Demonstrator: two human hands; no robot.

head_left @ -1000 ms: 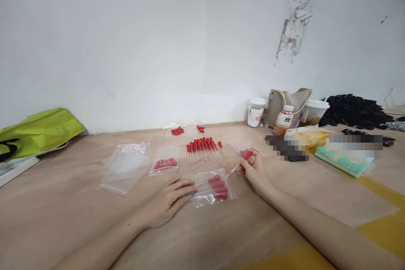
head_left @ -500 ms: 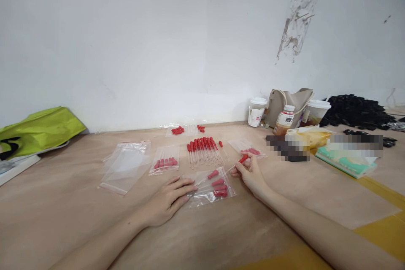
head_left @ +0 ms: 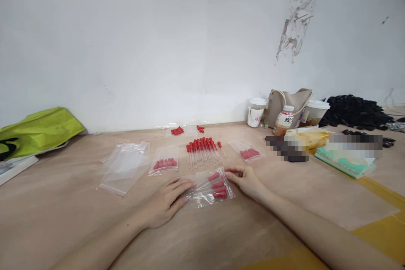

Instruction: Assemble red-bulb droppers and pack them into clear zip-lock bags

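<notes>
A clear zip bag (head_left: 200,198) lies in front of me with several red-bulbed droppers (head_left: 219,194) inside, their bulbs towards its right end. My left hand (head_left: 169,200) rests over the bag's left end, fingers stretched out and thumb apart. At the bag's right edge, my right hand (head_left: 248,181) pinches another dropper by its red bulb (head_left: 228,171); its stem points left into the bag's mouth. How far it reaches in is hard to see. Beyond the hands lies a row of loose droppers (head_left: 204,147), bulbs facing the wall.
Filled dropper bags (head_left: 163,164) (head_left: 247,149) lie left and right of the row. Flat clear bags (head_left: 126,168) are at left; red bulbs (head_left: 177,130) lie by the wall. Cup (head_left: 256,114), bottle (head_left: 284,121), beige bag (head_left: 272,109), tissue pack (head_left: 343,162) stand right; green bag (head_left: 47,128) far left.
My right hand has moved left and down to the bag's right edge, bringing the dropper's stem to the mouth. My left hand has stayed on the bag.
</notes>
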